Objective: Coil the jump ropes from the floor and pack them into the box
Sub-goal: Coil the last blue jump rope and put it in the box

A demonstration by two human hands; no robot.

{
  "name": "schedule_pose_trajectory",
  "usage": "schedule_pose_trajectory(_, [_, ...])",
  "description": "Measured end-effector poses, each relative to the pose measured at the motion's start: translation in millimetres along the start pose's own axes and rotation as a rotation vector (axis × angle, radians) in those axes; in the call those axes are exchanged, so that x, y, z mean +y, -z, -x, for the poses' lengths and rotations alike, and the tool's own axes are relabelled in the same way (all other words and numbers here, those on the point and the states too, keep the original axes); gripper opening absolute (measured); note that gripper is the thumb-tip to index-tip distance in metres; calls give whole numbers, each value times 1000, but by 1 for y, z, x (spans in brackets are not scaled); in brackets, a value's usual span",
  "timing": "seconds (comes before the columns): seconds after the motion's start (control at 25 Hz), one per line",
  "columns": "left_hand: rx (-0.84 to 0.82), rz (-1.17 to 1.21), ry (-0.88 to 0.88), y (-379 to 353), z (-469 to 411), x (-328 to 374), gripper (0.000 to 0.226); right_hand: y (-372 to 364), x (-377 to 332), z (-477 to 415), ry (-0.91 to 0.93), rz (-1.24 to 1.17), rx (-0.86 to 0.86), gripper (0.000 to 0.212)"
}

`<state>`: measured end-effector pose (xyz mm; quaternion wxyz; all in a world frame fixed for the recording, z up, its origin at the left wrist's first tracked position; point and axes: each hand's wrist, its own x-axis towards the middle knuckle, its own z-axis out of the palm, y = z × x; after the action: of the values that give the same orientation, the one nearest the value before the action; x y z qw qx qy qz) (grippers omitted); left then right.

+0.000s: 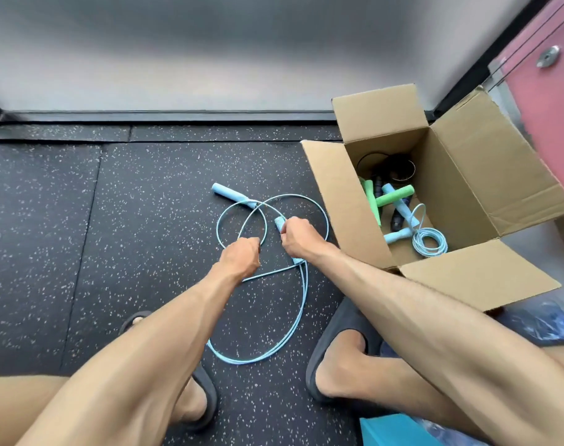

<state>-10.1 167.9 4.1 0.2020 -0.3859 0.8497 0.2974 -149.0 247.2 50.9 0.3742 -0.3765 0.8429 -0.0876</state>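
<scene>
On the speckled floor (113, 220), beside an open cardboard box (332, 194) holding other ropes (430, 243), a pale blue jump rope (293, 317) is lying in loose loops. The right grip (298, 238) is clasping one handle (279, 223) and the left grip (242, 255) is holding the cord (268, 275). Feeding even loops into the right, free handle (229, 194) last, is looking the tidiest course.

Both forearms bare, stretched forward and down, converging at middle. Left grip (240, 257) fisted, knuckles up, fingers curled round blue rope (242, 362). Right grip (298, 239) just beside it, not touching, fingers curled round blue handle (279, 222), handle tip poking out past knuckles. Wrists near straight. Bare feet in dark slides (335, 333), one below each forearm.
</scene>
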Motion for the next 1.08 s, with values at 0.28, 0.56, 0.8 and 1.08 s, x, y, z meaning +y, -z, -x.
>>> schedule_pose_trajectory(0.28, [-153,137,-54,-58,-16,-19,40,-65,41,-23,-284,85,0,32])
schedule_pose_trajectory(0.56, [192,44,-96,-44,-10,-24,40,-81,38,-31,-50,31,-124,25])
schedule_pose_trajectory(0.8, [288,-235,-192,26,2,-28,29,-34,5,-16,133,-156,-58,15])
schedule_pose_trajectory(1.08, [448,-399,-167,124,50,-15,24,63,-47,28,225,-409,-97,13])
